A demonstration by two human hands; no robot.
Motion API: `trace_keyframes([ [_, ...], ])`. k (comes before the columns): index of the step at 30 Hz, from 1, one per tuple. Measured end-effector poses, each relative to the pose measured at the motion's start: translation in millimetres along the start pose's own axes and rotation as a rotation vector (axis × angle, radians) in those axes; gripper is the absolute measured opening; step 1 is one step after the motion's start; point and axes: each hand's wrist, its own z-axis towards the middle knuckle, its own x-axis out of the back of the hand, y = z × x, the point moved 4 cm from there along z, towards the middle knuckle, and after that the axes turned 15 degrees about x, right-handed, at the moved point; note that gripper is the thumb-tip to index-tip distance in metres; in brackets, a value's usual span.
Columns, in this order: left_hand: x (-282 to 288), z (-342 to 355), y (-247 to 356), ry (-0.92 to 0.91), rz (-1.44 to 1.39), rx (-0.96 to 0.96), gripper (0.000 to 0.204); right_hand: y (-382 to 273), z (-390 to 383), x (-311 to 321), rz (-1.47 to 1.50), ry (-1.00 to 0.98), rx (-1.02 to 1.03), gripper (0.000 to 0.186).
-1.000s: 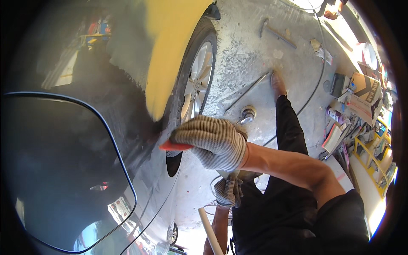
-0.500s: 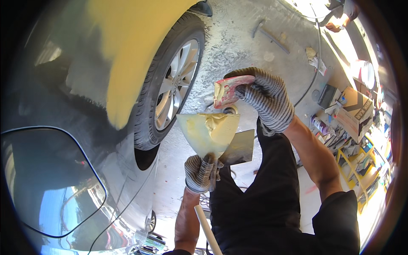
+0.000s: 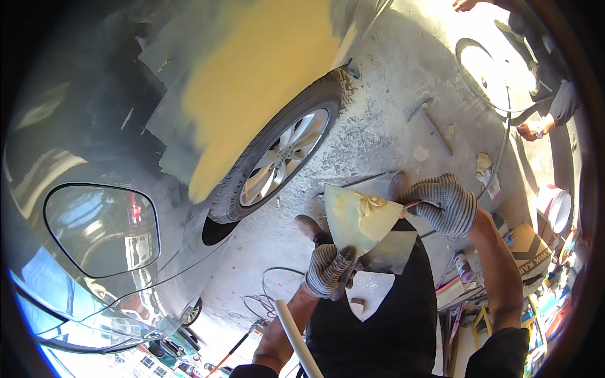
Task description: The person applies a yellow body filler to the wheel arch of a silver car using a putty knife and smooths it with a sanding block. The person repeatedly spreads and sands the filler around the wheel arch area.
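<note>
My left hand (image 3: pixel 329 271), in a striped glove, is closed on the handle of a broad yellowish putty knife (image 3: pixel 345 214). A lump of pale yellow filler (image 3: pixel 377 213) lies on its blade. Behind that blade a metal scraper (image 3: pixel 398 249) sticks out to the right; it seems to be in the same hand, though its grip is hidden. Gloved too, my right hand (image 3: pixel 444 203) pinches a red spreader (image 3: pixel 411 205), seen nearly edge-on. The spreader's tip is at the right corner of the putty knife, by the filler; whether they touch I cannot tell.
A dark car with a yellow filler patch (image 3: pixel 258 75) and a wheel (image 3: pixel 283 154) fills the left. Far right, another person's hand (image 3: pixel 532 129) shows near a hose (image 3: pixel 501 160). A bucket (image 3: pixel 554 208) and a cardboard box (image 3: pixel 528 246) stand at right. A white pole (image 3: pixel 296 337) rises below.
My right hand has gone from above the putty knife to its right side, and the red spreader has turned from face-on to nearly edge-on. The view has shifted, showing more of the car.
</note>
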Motion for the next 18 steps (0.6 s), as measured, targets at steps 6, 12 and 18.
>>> trace_keyframes([
  [6,-21.7,1.0,-0.8,0.04,-0.061,0.0,0.038,13.4,-47.1,22.1,0.063,0.312,-0.295,0.022],
  [12,-16.1,-8.0,-21.6,0.123,-0.047,0.003,0.034,41.6,-88.1,-4.2,0.389,0.699,-0.447,0.024],
  [18,10.4,3.1,-60.5,0.176,-0.094,-0.073,0.042,87.1,-96.6,-61.8,0.862,0.981,-0.532,0.024],
])
